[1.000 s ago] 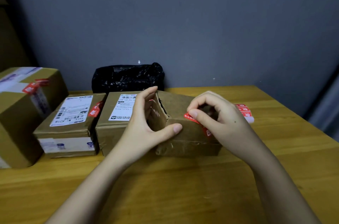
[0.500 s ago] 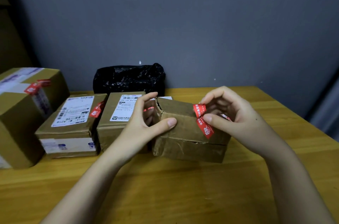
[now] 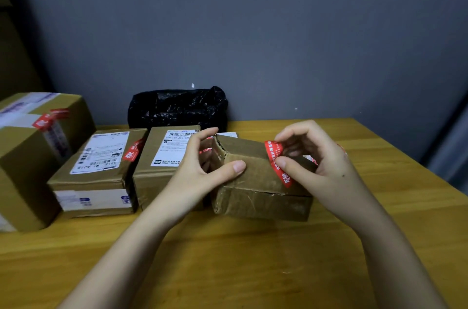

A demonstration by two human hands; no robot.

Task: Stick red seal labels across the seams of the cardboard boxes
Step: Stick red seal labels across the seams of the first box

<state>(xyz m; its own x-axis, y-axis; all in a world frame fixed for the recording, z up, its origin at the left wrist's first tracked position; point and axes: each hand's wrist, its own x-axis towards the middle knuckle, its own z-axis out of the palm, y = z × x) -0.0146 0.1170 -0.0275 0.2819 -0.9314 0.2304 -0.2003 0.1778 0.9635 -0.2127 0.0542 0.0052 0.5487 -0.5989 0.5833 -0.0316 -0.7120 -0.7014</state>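
Small cardboard box (image 3: 255, 182) tilted at the table's (image 3: 228, 270) centre, near face turned up toward the camera. Left hand (image 3: 200, 172) gripping its left end: thumb flat across the near face, fingers curled over the far top corner, tips partly hidden behind the box. Right hand (image 3: 321, 161) at the box's 3 o'clock end, thumb pressing the red seal label (image 3: 277, 163) onto the near face, curled fingers pinching the label's upper end over the top edge. Label's far portion out of sight behind the ridge; print on it too small to read. More red labels (image 3: 342, 150) at 2 o'clock, mostly hidden behind the right hand.

At 9 o'clock, two sealed boxes (image 3: 101, 172) side by side, each with a white shipping label. Large box (image 3: 30, 156) further left, cut off by the frame edge. Black plastic bag (image 3: 177, 108) at 12 o'clock against the wall, contents indiscernible.
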